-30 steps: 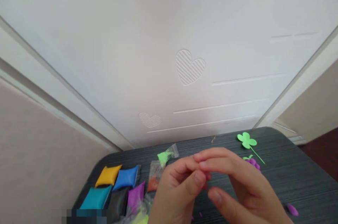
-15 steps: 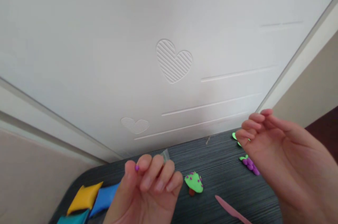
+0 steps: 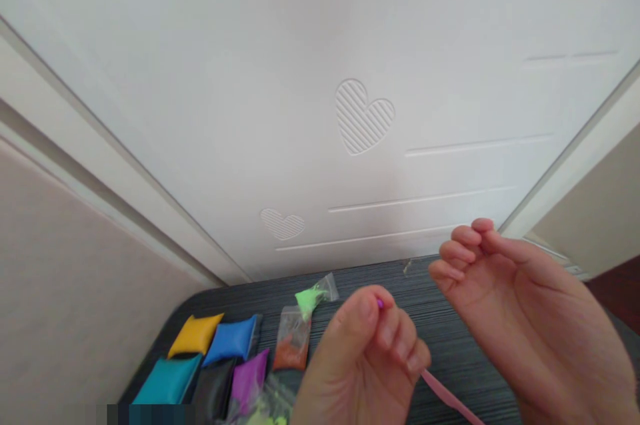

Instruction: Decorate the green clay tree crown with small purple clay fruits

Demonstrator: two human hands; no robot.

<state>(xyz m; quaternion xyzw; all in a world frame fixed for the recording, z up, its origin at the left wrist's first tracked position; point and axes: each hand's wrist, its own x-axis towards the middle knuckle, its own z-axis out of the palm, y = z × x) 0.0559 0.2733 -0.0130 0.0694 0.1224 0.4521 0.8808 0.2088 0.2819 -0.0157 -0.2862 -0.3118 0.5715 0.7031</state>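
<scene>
Between the thumb and index finger of my left hand (image 3: 367, 361) is a tiny purple clay ball (image 3: 381, 303), mostly covered by the fingertips. My right hand (image 3: 530, 318) hovers to the right with its palm turned inward, fingers curled and thumb against the index fingertip. Whether anything sits in that pinch cannot be made out. Both hands are raised above the dark table and apart from each other. A pink plastic knife (image 3: 450, 398) lies on the table, partly behind my left hand.
On the dark wood-grain table (image 3: 230, 298) lie clay packs: yellow (image 3: 196, 334), blue (image 3: 232, 339), teal (image 3: 167, 379), black (image 3: 214, 388) and purple (image 3: 250, 378). Beside them are bags with brown clay (image 3: 291, 350) and green clay (image 3: 309, 298). A white panel (image 3: 225, 111) with heart shapes rises behind.
The view has swung left, showing more clay packs. My left hand has come closer to my right hand, still pinching the ball. The green clay figure and purple grapes are now out of sight.
</scene>
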